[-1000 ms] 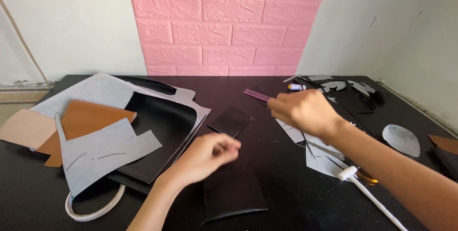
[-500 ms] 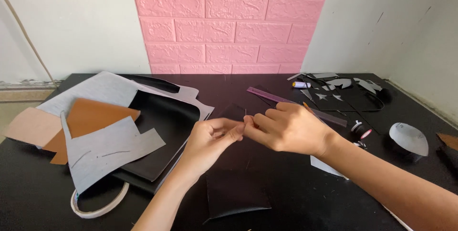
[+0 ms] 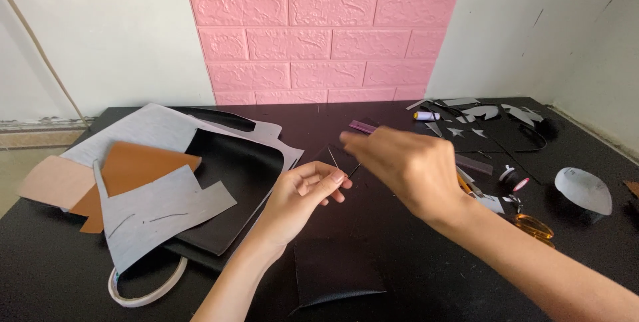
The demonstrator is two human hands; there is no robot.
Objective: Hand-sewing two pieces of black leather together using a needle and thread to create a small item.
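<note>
— What is being held in the head view?

— One needle (image 3: pixel 332 158) is being pinched in the closed left hand (image 3: pixel 303 192), its long axis tilting up and leftward above the black table (image 3: pixel 413 275). The right hand (image 3: pixel 406 165) is being blurred; its grip cannot be told.

— And counted?

— One black leather square (image 3: pixel 336 272), one tape roll (image 3: pixel 143 285).

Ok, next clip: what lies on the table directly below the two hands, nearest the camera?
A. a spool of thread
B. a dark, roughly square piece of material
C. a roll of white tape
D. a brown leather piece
B: a dark square piece lies flat on the black table just below the left hand and right hand; the brown piece and tape roll sit off to the left.
</note>
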